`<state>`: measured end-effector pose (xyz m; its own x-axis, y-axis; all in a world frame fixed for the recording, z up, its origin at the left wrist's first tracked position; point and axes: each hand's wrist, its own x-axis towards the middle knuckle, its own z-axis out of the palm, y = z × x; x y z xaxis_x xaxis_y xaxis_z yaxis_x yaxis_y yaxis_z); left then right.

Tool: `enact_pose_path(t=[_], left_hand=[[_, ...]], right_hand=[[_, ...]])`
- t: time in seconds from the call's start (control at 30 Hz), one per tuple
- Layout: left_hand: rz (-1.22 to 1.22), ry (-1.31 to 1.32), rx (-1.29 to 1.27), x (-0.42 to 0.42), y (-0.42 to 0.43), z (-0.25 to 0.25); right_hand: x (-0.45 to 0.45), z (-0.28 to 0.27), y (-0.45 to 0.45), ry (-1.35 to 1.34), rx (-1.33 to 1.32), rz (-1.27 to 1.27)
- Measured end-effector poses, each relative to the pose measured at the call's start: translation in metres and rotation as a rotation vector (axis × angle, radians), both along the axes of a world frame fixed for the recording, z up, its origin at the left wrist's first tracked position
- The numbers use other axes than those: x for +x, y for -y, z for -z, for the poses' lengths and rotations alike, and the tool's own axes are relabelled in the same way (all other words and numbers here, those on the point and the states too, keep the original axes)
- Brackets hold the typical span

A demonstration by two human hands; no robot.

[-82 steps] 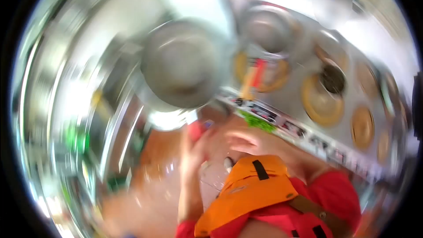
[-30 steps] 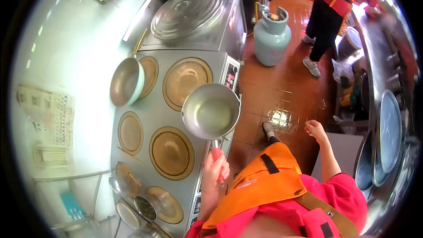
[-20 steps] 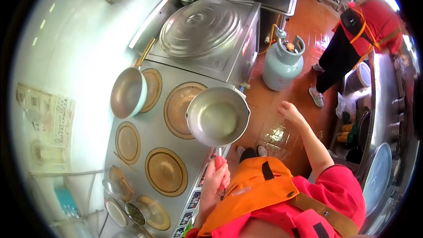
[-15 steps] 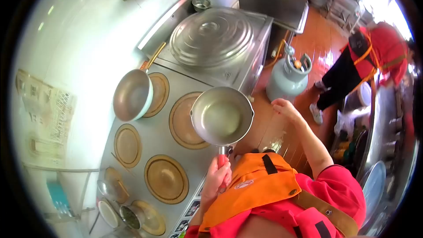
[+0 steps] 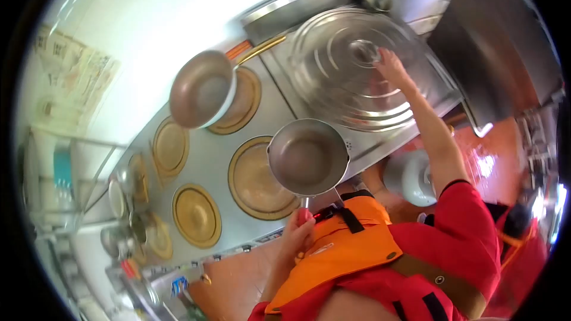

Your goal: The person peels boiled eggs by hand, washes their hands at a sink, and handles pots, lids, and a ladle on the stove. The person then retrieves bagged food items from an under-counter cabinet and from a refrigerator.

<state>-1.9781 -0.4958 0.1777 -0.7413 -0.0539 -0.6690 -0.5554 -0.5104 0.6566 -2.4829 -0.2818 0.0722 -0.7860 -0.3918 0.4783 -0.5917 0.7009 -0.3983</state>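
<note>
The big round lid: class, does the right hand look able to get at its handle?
Very likely yes: the right hand is beside the lid handle, nothing shows in between, and the left hand holds the saucepan.

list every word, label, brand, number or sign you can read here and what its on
No text is readable.
Wall poster: print too blurred.
Orange apron: mark too small.
Orange-red strip by the gold handle: nothing legible.
Blue-marked item, lower left: too blurred.

A glossy white wall (image 5: 160, 12) catches bright glare; a dark metal cabinet (image 5: 493, 47) stands above the wet-looking, reddish-orange floor (image 5: 238, 276), which shines with light.
</note>
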Motion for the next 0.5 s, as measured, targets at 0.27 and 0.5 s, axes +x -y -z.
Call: enact_pose_path(t=[0.27,0.5], left_hand=[[-0.286,0.111,-0.023,-0.05,-0.056,-0.006],[-0.435,0.126,-0.056,-0.055,-0.072,0.012]], right_hand=[[-0.069,0.01,0.057,0.629,-0.133,-0.119],[-0.07,-0.034,0.041,0.983,-0.177,-0.138]])
